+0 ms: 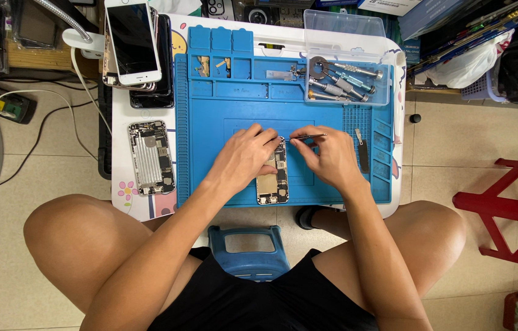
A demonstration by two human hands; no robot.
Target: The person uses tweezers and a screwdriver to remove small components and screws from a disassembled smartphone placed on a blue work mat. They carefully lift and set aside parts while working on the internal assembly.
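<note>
You are seated on a low blue stool (249, 250), looking straight down at a small white desk (125, 197) covered by a blue repair mat (234, 101). An opened phone (273, 178), its back half showing circuit parts and a gold-toned battery, lies upright near the middle of the mat, at its near edge.

Your left hand (243, 156) rests on the upper left of the phone, fingers curled down and pressing it against the mat. Your right hand (332, 156) is just to the right of the phone, pinched shut on slim metal tweezers (303, 137). The tweezers point left, with their tip at the phone's far end, close to your left fingertips. Whether the tip grips a part is too small to tell.

To do this well, keep the left hand firm so the phone cannot slide, rest the right wrist on the mat for steadiness, and move only the tweezer tip in small strokes.

A dark pry tool (362, 153) lies on the mat to the right of your right hand. At the far right, a clear plastic box (347, 76) holds several screwdrivers. On the left, off the mat, lies a second opened phone shell (150, 157), and beyond it a stack of phones (135, 46) with a white one on top.
</note>
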